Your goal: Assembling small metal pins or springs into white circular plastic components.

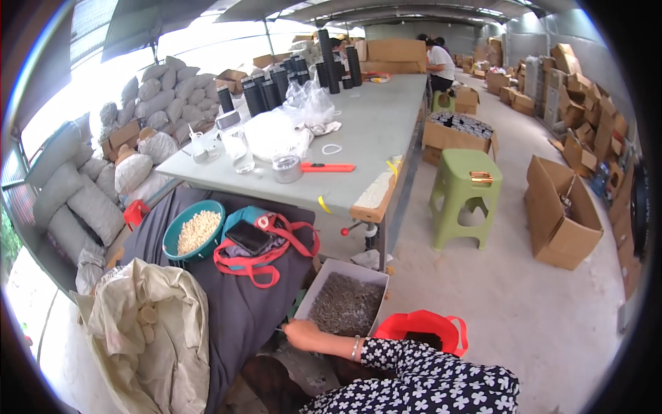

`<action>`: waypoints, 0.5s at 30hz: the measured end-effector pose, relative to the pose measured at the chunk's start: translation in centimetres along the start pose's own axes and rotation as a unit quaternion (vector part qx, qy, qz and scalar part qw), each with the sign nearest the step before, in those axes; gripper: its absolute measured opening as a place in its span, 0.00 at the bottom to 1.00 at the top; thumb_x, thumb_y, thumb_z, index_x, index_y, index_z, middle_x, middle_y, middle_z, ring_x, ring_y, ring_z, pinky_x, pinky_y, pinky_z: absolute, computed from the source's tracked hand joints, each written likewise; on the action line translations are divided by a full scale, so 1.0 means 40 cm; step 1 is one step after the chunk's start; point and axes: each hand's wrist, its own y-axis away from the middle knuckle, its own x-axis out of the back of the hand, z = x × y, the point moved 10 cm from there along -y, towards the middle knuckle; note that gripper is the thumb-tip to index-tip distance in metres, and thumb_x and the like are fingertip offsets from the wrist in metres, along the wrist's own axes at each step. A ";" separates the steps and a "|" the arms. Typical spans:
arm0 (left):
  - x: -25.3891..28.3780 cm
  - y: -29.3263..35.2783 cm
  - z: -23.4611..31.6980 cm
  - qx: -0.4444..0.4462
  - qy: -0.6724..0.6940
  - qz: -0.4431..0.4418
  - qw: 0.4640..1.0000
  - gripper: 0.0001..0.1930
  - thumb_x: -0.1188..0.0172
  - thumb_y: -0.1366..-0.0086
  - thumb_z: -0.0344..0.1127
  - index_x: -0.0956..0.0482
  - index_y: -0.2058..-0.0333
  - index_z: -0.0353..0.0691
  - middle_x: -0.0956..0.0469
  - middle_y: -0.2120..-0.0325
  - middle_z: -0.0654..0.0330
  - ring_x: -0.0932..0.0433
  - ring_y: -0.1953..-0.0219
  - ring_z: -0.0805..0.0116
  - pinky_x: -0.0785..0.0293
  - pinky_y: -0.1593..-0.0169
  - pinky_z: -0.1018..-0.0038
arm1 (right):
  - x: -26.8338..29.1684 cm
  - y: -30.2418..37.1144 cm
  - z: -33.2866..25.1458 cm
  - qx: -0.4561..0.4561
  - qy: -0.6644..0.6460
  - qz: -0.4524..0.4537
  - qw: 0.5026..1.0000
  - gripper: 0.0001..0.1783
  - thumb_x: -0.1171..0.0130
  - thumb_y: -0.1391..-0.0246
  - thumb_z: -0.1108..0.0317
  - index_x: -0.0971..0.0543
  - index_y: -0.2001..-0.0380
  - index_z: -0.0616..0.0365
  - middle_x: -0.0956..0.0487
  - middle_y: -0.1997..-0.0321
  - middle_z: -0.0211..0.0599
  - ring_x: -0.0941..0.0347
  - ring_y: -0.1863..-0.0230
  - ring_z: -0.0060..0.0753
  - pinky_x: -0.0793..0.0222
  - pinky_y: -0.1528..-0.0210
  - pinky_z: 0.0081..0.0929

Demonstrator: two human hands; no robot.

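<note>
Box of small grey pieces sits on the floor below the tabletop, beside a red bag. One hand, loosely curled, touches its near edge; which hand it is, I cannot tell.

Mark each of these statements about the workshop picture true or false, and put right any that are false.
1. A hand reaches to the near left edge of an open box of small grey pieces. True.
2. The teal bowl holds dark liquid. False: it holds pale, cream-coloured pieces.
3. A green plastic stool stands on the floor to the right of the long table. True.
4. The phone lies on the long table. False: it lies on a bag with red straps, on the dark cloth below the table.
5. An orange utility knife lies on the long table. True.
</note>
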 end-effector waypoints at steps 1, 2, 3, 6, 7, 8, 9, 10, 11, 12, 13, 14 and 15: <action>-0.026 -0.023 -0.029 -0.018 -0.043 -0.020 0.999 0.13 0.47 0.45 0.29 0.23 0.62 0.30 0.24 0.63 0.45 0.25 0.60 0.55 0.30 0.55 0.68 | 0.003 -0.005 0.001 0.003 0.000 0.005 1.000 0.11 0.51 0.56 0.75 0.23 0.68 0.65 0.26 0.64 0.56 0.26 0.62 0.55 0.29 0.62 0.45; -0.054 -0.042 -0.055 -0.034 -0.078 -0.036 0.996 0.13 0.47 0.45 0.29 0.23 0.62 0.30 0.24 0.62 0.45 0.25 0.60 0.55 0.30 0.55 0.68 | -0.007 -0.001 0.004 0.009 -0.001 0.002 1.000 0.11 0.51 0.57 0.75 0.23 0.69 0.65 0.25 0.64 0.56 0.26 0.62 0.55 0.29 0.62 0.45; -0.074 -0.055 -0.085 -0.048 -0.116 -0.053 0.991 0.13 0.47 0.45 0.29 0.23 0.62 0.30 0.24 0.62 0.45 0.25 0.60 0.54 0.30 0.55 0.68 | -0.020 0.000 0.003 0.018 -0.002 -0.003 1.000 0.10 0.51 0.57 0.75 0.23 0.69 0.65 0.25 0.64 0.55 0.26 0.61 0.55 0.30 0.62 0.44; -0.107 -0.081 -0.151 -0.085 -0.203 -0.086 0.972 0.13 0.47 0.46 0.29 0.23 0.62 0.31 0.24 0.62 0.44 0.25 0.60 0.54 0.30 0.55 0.68 | -0.027 0.010 0.019 0.023 0.005 -0.017 1.000 0.10 0.49 0.56 0.71 0.24 0.69 0.65 0.25 0.65 0.56 0.26 0.62 0.55 0.30 0.62 0.45; -0.110 -0.084 -0.166 -0.096 -0.219 -0.091 0.967 0.13 0.48 0.46 0.29 0.23 0.62 0.31 0.24 0.62 0.44 0.25 0.60 0.54 0.30 0.55 0.68 | -0.032 0.015 0.023 0.028 0.013 -0.030 0.999 0.12 0.47 0.53 0.67 0.25 0.67 0.65 0.25 0.64 0.56 0.26 0.63 0.55 0.29 0.62 0.46; -0.106 -0.087 -0.185 -0.105 -0.231 -0.094 0.963 0.13 0.48 0.47 0.29 0.23 0.62 0.31 0.24 0.61 0.44 0.25 0.60 0.54 0.30 0.55 0.68 | -0.032 0.021 0.026 0.027 0.013 -0.028 0.999 0.12 0.47 0.53 0.67 0.25 0.67 0.65 0.25 0.64 0.56 0.26 0.63 0.55 0.29 0.62 0.46; -0.098 -0.091 -0.198 -0.112 -0.241 -0.091 0.960 0.13 0.48 0.47 0.29 0.23 0.63 0.31 0.24 0.61 0.44 0.25 0.60 0.53 0.30 0.55 0.68 | -0.032 0.026 0.023 0.030 0.011 -0.026 0.999 0.12 0.48 0.54 0.68 0.25 0.68 0.64 0.25 0.65 0.56 0.25 0.64 0.55 0.29 0.63 0.46; -0.085 -0.094 -0.211 -0.120 -0.249 -0.090 0.957 0.13 0.48 0.47 0.28 0.23 0.63 0.32 0.25 0.61 0.44 0.25 0.60 0.53 0.30 0.55 0.68 | -0.034 0.031 0.021 0.035 0.008 -0.026 0.999 0.11 0.48 0.55 0.69 0.25 0.69 0.64 0.25 0.66 0.56 0.25 0.65 0.55 0.29 0.63 0.47; -0.045 -0.094 -0.236 -0.125 -0.262 -0.083 0.953 0.13 0.48 0.48 0.28 0.23 0.63 0.32 0.25 0.61 0.44 0.25 0.60 0.53 0.30 0.55 0.68 | -0.041 0.036 0.003 0.043 0.005 -0.034 0.998 0.11 0.48 0.55 0.69 0.25 0.69 0.64 0.25 0.66 0.56 0.25 0.65 0.55 0.29 0.63 0.47; -0.008 -0.095 -0.253 -0.136 -0.269 -0.073 0.951 0.13 0.48 0.48 0.28 0.23 0.63 0.32 0.25 0.61 0.44 0.26 0.60 0.53 0.30 0.55 0.68 | -0.040 0.037 -0.004 0.036 0.000 -0.026 0.999 0.10 0.49 0.56 0.69 0.24 0.71 0.63 0.24 0.68 0.55 0.25 0.66 0.55 0.29 0.64 0.47; 0.009 -0.106 -0.256 -0.161 -0.260 -0.061 0.950 0.13 0.48 0.48 0.28 0.23 0.63 0.32 0.25 0.60 0.44 0.26 0.59 0.53 0.29 0.55 0.68 | -0.041 0.036 -0.008 0.032 -0.007 -0.023 0.999 0.09 0.49 0.57 0.69 0.24 0.72 0.63 0.24 0.70 0.55 0.25 0.67 0.55 0.29 0.65 0.48; 0.044 -0.110 -0.257 -0.198 -0.238 -0.036 0.950 0.13 0.49 0.48 0.28 0.23 0.63 0.32 0.25 0.60 0.44 0.26 0.59 0.53 0.29 0.56 0.68 | -0.027 0.037 -0.014 0.033 0.007 0.003 0.999 0.08 0.49 0.60 0.69 0.24 0.76 0.61 0.23 0.73 0.53 0.25 0.69 0.54 0.29 0.67 0.49; 0.075 -0.100 -0.211 -0.245 -0.205 -0.011 0.948 0.13 0.49 0.49 0.28 0.23 0.63 0.33 0.25 0.60 0.44 0.26 0.59 0.53 0.29 0.56 0.68 | -0.035 0.037 -0.010 0.021 -0.004 -0.004 1.000 0.08 0.48 0.59 0.68 0.24 0.78 0.61 0.23 0.74 0.53 0.25 0.70 0.53 0.30 0.68 0.48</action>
